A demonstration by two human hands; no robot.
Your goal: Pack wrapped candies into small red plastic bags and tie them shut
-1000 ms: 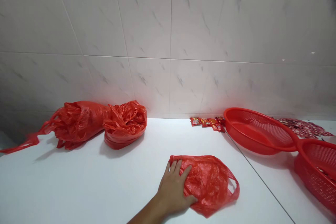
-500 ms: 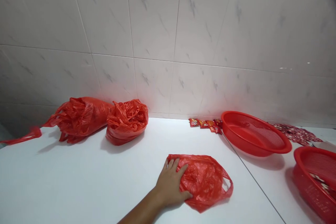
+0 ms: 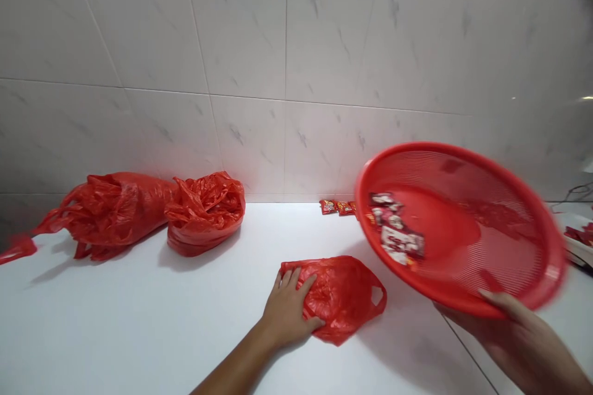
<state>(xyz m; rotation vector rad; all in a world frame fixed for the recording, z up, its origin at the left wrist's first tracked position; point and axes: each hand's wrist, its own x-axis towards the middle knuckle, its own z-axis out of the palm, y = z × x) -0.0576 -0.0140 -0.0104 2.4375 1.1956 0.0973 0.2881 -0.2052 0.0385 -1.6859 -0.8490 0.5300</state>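
My left hand (image 3: 288,310) lies flat on the left part of a red plastic bag (image 3: 340,299) on the white table, its fingers spread. The bag is flattened, with one loop handle pointing right. In my right hand (image 3: 519,333) is a red plastic basket (image 3: 428,151), gripped at its near rim with the thumb over the edge. This basket is lifted off the table and tilted towards the left. Several small packets (image 3: 398,237) lie against its left inner side, blurred by motion.
Two full, crumpled red plastic bags (image 3: 127,210) (image 3: 206,216) stand at the back left by the tiled wall (image 3: 250,142). Small red packets (image 3: 328,207) lie in a row at the wall, partly behind the basket. A seam crosses the white table (image 3: 139,321) at right.
My right hand has come into view, holding up a basket with packets over the right side of the table. The view has shifted right. My left hand stays on the bag.
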